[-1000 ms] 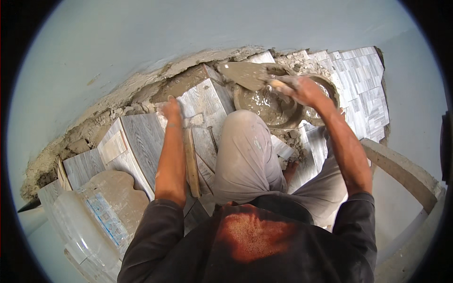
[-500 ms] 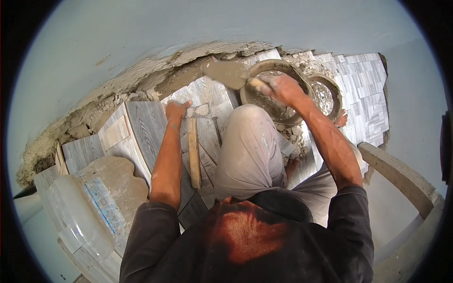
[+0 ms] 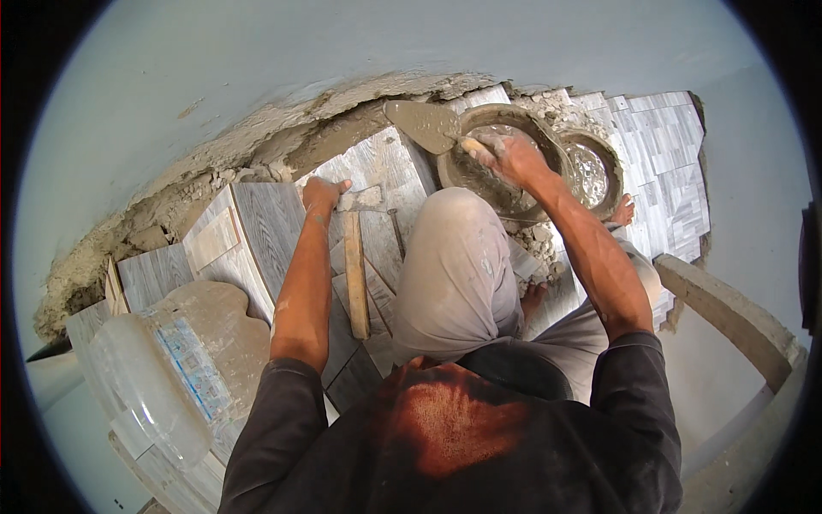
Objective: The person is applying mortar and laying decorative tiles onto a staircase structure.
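In my right hand (image 3: 512, 160), the fingers are wrapped round the wooden handle of a pointed trowel (image 3: 425, 125). Its blade is coated in wet grey mortar and sticks out left past the bucket's rim. Under that hand stands a round bucket (image 3: 561, 176) with wet mortar inside. My left hand (image 3: 323, 195) leans on the wood-look tiled step (image 3: 377, 158), thumb stretched out and no tool in it; its other fingers are partly hidden. Beside it lies a hatchet-like hammer (image 3: 355, 270) with a wooden handle, next to a thin metal rod (image 3: 396, 233).
A second bucket (image 3: 613, 176) of watery mix stands to the right. Broken mortar (image 3: 193, 201) lines the wall's foot (image 3: 257, 137). At lower left lies a large clear plastic bottle (image 3: 150, 390), cut and muddy. A curved concrete edge (image 3: 728, 317) rises at right, near my bare foot (image 3: 623, 210).
The trowel was blurred in motion; now its blade is sharp, slightly higher, and its tip points up-left. My left hand stays on the step.
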Motion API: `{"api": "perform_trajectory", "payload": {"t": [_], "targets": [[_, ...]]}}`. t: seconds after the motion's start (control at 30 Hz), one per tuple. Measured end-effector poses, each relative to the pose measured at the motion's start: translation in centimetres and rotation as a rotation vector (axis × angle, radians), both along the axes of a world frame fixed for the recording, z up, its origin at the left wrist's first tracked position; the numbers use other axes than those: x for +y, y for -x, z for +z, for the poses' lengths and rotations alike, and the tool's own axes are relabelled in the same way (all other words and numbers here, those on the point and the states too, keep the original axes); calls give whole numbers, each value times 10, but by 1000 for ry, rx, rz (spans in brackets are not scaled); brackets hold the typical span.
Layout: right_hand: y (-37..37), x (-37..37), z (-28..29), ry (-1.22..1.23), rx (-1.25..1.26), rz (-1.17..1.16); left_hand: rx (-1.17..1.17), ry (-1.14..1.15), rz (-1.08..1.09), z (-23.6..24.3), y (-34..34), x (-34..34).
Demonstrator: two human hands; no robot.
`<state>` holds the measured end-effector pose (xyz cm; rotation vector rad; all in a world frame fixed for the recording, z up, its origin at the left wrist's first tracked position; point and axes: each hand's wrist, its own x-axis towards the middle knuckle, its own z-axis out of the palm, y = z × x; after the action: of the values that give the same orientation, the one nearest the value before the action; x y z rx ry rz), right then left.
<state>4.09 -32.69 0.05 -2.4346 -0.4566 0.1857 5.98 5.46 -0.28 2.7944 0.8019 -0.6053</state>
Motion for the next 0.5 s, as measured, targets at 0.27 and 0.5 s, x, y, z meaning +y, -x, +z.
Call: {"api": "perform_trajectory", "payload": {"t": [0.27,0.5], "targets": [[20,10,19,88,208,48,11,5,9,2,3,-4],[41,-6,6,132,257,59,0,23,-18,2,0,-5]]}}
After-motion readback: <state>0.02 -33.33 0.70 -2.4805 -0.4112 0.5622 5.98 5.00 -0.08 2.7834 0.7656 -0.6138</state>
